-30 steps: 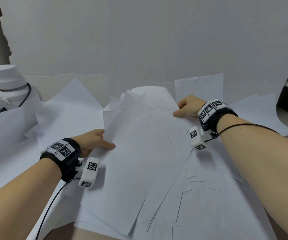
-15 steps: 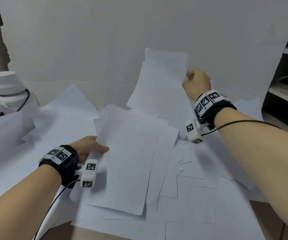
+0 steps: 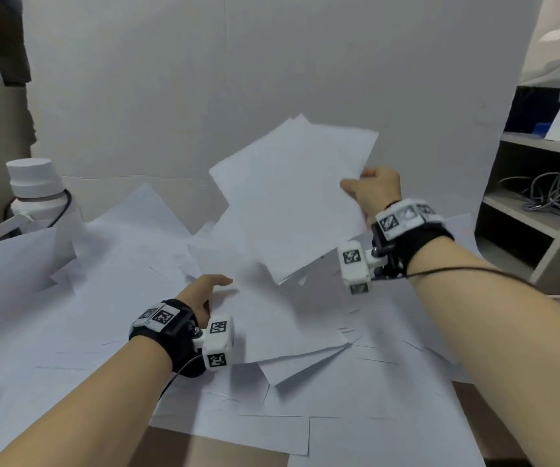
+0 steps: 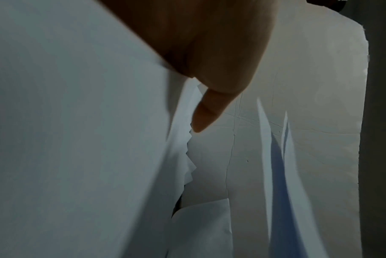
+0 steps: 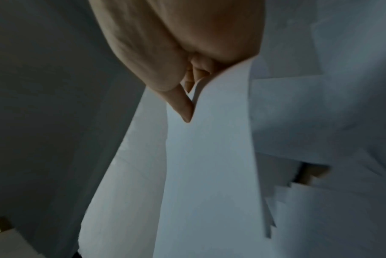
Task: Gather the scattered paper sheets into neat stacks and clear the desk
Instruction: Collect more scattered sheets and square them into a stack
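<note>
White backdrop paper [image 3: 272, 62] covers the wall behind the desk [image 3: 204, 446], and pretty much the whole desktop is buried under loose paper sheets [image 3: 110, 298] overlapping every which way. Bit of brown desk peeks out along the near edge.

From the head view, my right hand [image 3: 374, 190] is up off the desk, pinching a small bunch of sheets [image 3: 292, 197] by the right edge. The bunch hangs tilted in the air above the pile, and its corners aren't lined up, you can see at least two edges fanning at the top. Right wrist view confirms it: thumb on one side, curled fingers [image 5: 198, 69] on the other, paper clamped between.

My left hand [image 3: 201, 294] is low, resting on the pile just left of the middle. Left wrist view shows the fingers [image 4: 207, 111] fairly straight, lying against the sheets, not wrapped round anything, so I'd call it relaxed and flat on the paper.

Off to the left there's a white bottle [image 3: 36, 193] with a dark cord looped round it, partly tucked behind the paper. On the right is a shelf unit [image 3: 541, 203] with a tangle of cables [image 3: 548, 190] on one level.
</note>
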A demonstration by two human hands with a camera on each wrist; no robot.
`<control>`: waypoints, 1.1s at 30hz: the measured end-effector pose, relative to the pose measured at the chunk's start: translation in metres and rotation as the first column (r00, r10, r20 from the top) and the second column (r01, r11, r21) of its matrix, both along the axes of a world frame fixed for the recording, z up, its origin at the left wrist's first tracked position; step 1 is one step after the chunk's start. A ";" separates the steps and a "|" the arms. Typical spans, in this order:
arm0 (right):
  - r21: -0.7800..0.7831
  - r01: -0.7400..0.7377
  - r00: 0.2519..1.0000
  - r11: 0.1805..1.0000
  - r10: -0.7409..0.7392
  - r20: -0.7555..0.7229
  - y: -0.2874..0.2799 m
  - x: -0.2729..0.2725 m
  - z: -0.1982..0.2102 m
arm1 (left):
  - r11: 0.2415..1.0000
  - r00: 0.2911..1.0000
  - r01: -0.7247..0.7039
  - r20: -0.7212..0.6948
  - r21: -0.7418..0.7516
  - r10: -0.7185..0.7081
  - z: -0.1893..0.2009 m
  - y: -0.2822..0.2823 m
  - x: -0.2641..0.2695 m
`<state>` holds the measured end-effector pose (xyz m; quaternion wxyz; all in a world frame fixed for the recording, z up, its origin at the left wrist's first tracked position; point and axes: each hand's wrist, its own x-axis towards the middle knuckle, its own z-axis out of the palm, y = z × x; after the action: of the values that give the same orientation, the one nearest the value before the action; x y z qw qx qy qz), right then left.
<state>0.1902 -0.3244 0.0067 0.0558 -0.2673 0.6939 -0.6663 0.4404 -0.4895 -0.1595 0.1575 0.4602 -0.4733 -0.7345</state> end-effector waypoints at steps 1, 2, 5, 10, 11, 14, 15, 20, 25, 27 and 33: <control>0.037 -0.019 0.998 0.999 0.017 0.068 0.002 0.001 -0.018 | 1.000 0.999 -0.013 -0.034 0.008 0.013 0.008 0.010 0.002; 0.072 -0.041 0.990 0.997 0.031 0.137 0.004 0.001 -0.039 | 0.999 0.998 -0.030 -0.062 0.016 0.030 0.016 0.021 0.005; 0.150 -0.122 0.934 0.981 0.063 0.351 0.008 -0.002 -0.096 | 0.996 0.973 -0.070 -0.216 0.055 0.080 0.019 0.027 0.005; 0.231 -0.290 0.836 0.929 0.129 0.533 0.018 -0.005 -0.145 | 0.987 0.971 -0.110 -0.199 0.116 0.131 0.011 0.009 0.010; 0.234 -0.320 0.825 0.918 0.148 0.546 0.018 -0.008 -0.150 | 0.993 0.978 -0.077 -0.186 0.091 0.093 0.010 0.006 0.012; 0.236 -0.379 0.805 0.895 0.193 0.562 0.016 -0.016 -0.160 | 0.999 0.998 0.034 -0.062 0.035 -0.031 0.008 0.002 0.014; 0.240 -0.384 0.812 0.891 0.203 0.547 0.014 -0.018 -0.162 | 0.997 0.997 0.077 -0.032 0.009 -0.077 0.007 0.001 0.013; 0.345 -0.393 0.858 0.853 0.205 0.470 0.011 -0.033 -0.165 | 0.990 0.994 0.105 0.016 -0.096 -0.104 0.008 0.008 0.009; 0.584 -0.442 0.893 0.681 0.269 0.362 0.034 -0.037 -0.158 | 0.996 0.998 0.054 0.016 -0.077 -0.053 0.005 -0.007 0.016; 0.560 -0.429 0.895 0.708 0.252 0.367 0.039 -0.038 -0.160 | 0.998 0.998 0.037 0.058 -0.060 -0.034 0.008 -0.007 0.019; 0.304 -0.292 0.892 0.907 0.144 0.428 0.026 -0.017 -0.159 | 0.995 0.986 -0.097 0.130 -0.028 0.099 0.002 0.004 0.019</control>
<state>0.1731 -0.2984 -0.1526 0.3184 -0.1897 0.7431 -0.5572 0.4597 -0.4854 -0.1571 0.1668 0.5286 -0.4674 -0.6887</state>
